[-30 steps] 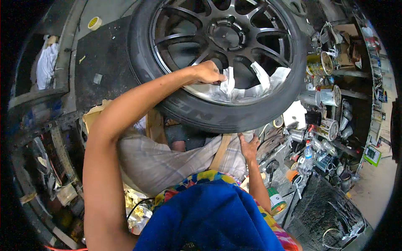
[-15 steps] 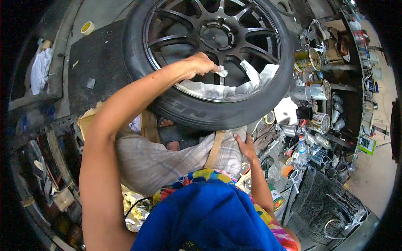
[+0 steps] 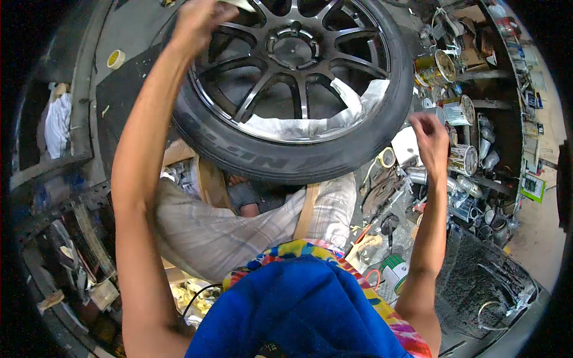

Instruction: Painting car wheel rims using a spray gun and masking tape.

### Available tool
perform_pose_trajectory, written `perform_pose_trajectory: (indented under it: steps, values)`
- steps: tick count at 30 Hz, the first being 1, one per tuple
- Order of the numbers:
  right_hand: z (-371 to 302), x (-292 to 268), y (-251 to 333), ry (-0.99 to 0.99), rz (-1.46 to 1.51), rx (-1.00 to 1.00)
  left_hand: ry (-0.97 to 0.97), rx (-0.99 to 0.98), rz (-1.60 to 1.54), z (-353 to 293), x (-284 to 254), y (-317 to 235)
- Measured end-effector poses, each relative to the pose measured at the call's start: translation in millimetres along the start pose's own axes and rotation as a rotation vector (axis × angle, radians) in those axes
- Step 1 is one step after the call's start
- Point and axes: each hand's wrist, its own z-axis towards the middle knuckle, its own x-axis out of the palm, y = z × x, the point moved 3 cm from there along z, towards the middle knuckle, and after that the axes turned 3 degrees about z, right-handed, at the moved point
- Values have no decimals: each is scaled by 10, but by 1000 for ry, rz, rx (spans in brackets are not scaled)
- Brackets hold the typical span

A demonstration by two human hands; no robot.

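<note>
A dark multi-spoke car wheel fitted with a black tyre lies in front of my knees. White masking paper lines the near part of its rim, with a loose flap standing up toward the right. At the wheel's far left edge is my left hand, its blurred fingers curled in. A pale piece shows at those fingertips, cut by the frame's upper edge. To the right of the tyre my right hand is raised, fingers bent together. Whatever may be in them is hidden.
Paint cans, jars and bottles crowd the right side. Beside them is a roll of tape. Another tape roll sits at the far left. A green-and-white can stands by my right arm, near a black mat.
My left hand has left the near rim for the wheel's far left edge. My right hand has lifted off my knee and moved right and forward.
</note>
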Motion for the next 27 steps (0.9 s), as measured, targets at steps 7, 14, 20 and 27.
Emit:
perform_pose_trajectory:
  steps: [7,14,20,27]
  values:
    - [756,777,230,634,-320,-13,-28,131,652,-93,662,-526]
    - [955,1090,134,771,-260,-88,101,155,697,-267,919,-366]
    - [1041,912,368,689,-417,-101,233,276,932,-321,1013,-227]
    - [1012,1134,-8,824,-188,-114,370,50,712,-347,1057,-57]
